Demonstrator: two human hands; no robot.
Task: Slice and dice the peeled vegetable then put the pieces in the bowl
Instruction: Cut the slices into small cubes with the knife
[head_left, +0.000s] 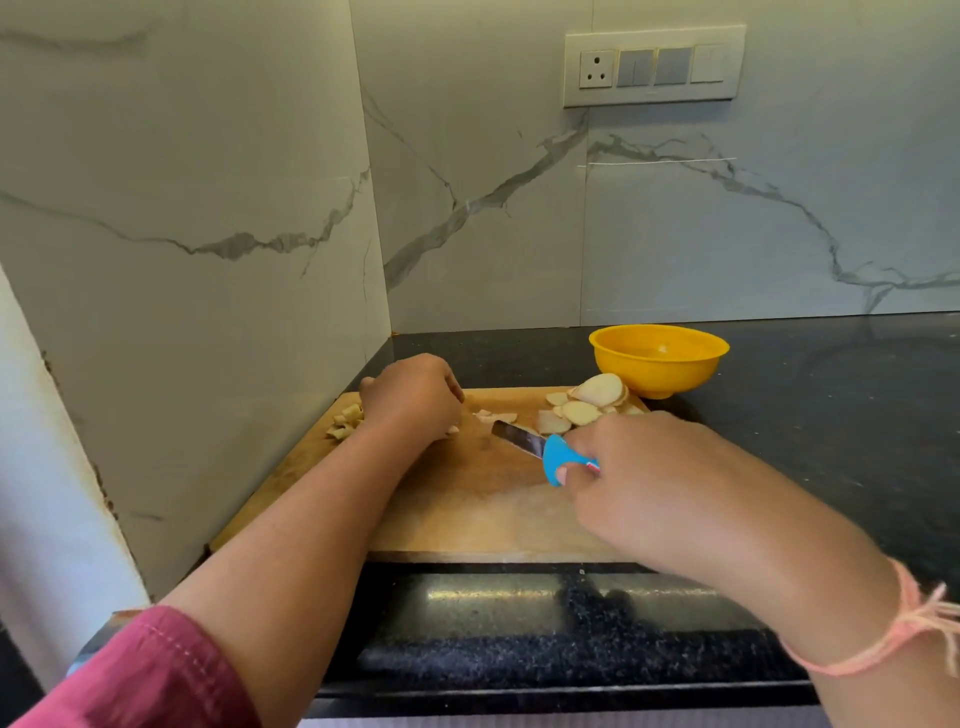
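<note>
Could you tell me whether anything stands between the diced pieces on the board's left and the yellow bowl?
Yes: the pile of slices sits at the far right corner of the board, just in front of the bowl. If slid across, the pieces would meet it; lifted, they should clear it.

A switch panel (654, 65) sits on the marble wall (519, 208) above a black counter (831, 389).

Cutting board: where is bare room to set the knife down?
The near half of the cutting board, on the person's side of the knife, is bare. So is the dark countertop right of the yellow bowl. Crowded: the far strip, with diced pieces by the left hand, the right hand gripping the knife, and slices before the bowl.
</note>
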